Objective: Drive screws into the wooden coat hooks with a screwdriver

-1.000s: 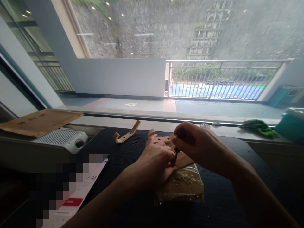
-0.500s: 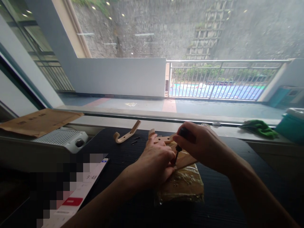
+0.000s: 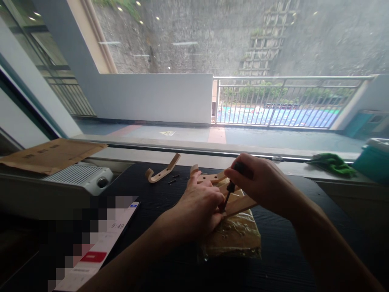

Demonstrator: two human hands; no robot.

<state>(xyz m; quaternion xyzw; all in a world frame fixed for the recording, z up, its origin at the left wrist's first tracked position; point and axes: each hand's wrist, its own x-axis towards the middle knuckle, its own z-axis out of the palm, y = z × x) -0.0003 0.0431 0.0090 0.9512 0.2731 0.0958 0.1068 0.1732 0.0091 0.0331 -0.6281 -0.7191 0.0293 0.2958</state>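
Note:
My right hand (image 3: 255, 172) is wrapped round the dark handle of a screwdriver (image 3: 231, 184), its shaft slanting down to my left fingertips. Closed on a pale wooden strip (image 3: 240, 205), my left hand (image 3: 199, 202) presses it against a brown block in clear film (image 3: 235, 239). The screwdriver's tip meets the wood beside my left thumb; any screw there is hidden. Just beyond my left fingers is a curved wooden hook (image 3: 209, 177) with holes, partly covered. A second wooden hook (image 3: 161, 173) lies on the table to the left, with two dark screws (image 3: 174, 179) beside it.
The dark table (image 3: 288, 251) has rounded far corners. A phone (image 3: 112, 235), partly blurred out, lies at the left. Past it are a white vented device (image 3: 82, 177) and a brown envelope (image 3: 51, 153). On the sill, a green cloth (image 3: 331, 164) lies near a teal container (image 3: 372, 160).
My right hand and the screwdriver handle have shifted slightly to the right, and the hand's grip has turned a little. The left hand stays almost still.

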